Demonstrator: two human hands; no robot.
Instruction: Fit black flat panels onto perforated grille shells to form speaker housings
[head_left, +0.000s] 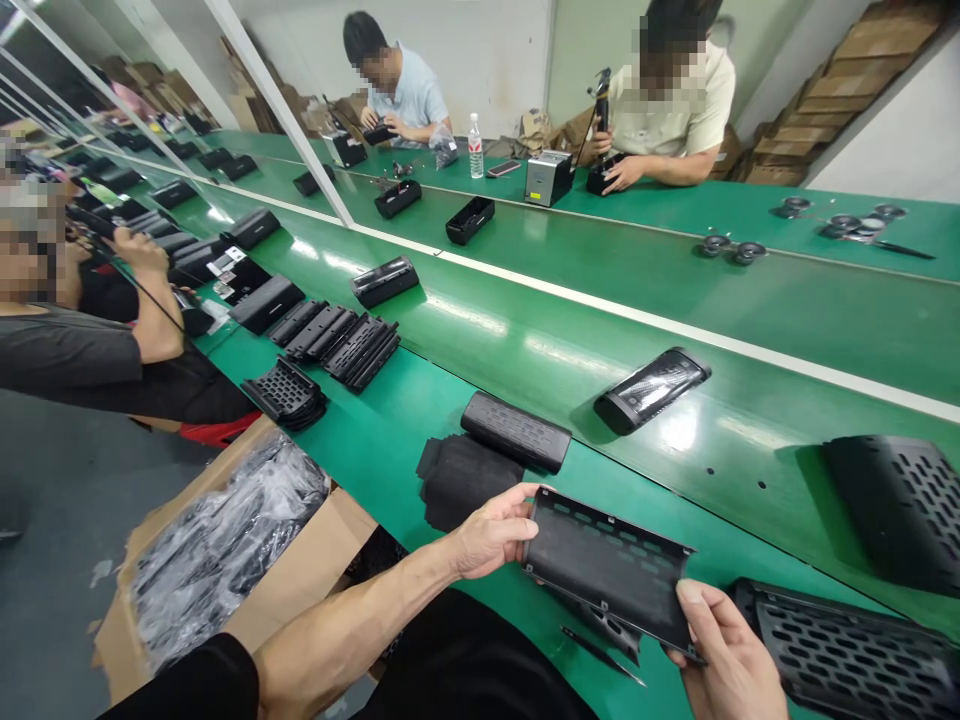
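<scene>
Between my two hands is a black curved plastic cover [607,570], its hollow inner side facing up and a dark sheet lining its slots. My left hand [487,535] pinches its left end, thumb inside. At the right end my right hand [724,640] grips the corner, thumb on top. Just beyond my left hand lies a stack of black mesh sheets [469,480], and a slotted cover [517,430] rests behind it. Below the held cover, tweezers [604,655] lie on the green table, beside another partly hidden slotted piece. More slotted covers [847,640] sit right of my right hand.
A green conveyor [540,350] carries several black housings, one glossy unit [652,390] nearby. Stacked slotted covers [285,390] stand left. An open carton [232,550] with plastic-wrapped parts is at lower left. Two people [660,110] work across the line; another person's arm [150,290] is at left.
</scene>
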